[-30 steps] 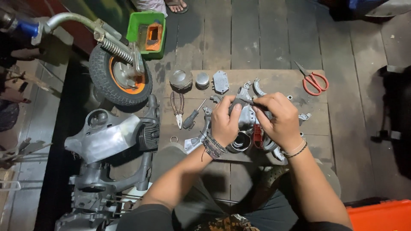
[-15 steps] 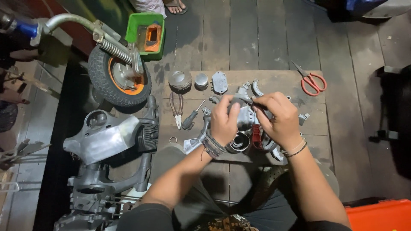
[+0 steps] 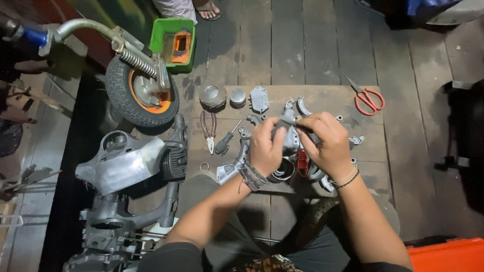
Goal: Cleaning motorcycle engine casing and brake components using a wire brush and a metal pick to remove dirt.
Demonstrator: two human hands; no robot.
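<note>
A grey metal engine part (image 3: pixel 288 132) is gripped by both the left hand (image 3: pixel 266 149) and right hand (image 3: pixel 326 145), held above the surface (image 3: pixel 330 95). Probably heavy, rigid, greasy; best grabbed at the edges. Pliers (image 3: pixel 207 130) at 9 o'clock, scissors (image 3: pixel 367 97) at 2.

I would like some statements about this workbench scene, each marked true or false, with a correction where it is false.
1. Both hands, left hand and right hand, are on the grey metal part. True.
2. The red-handled scissors lie beside the small wheel. False: they lie at the far right of the wooden board.
3. The pliers lie left of the hands. True.
4. The green tray sits on the board. False: it stands on the floor beyond the wheel.
</note>
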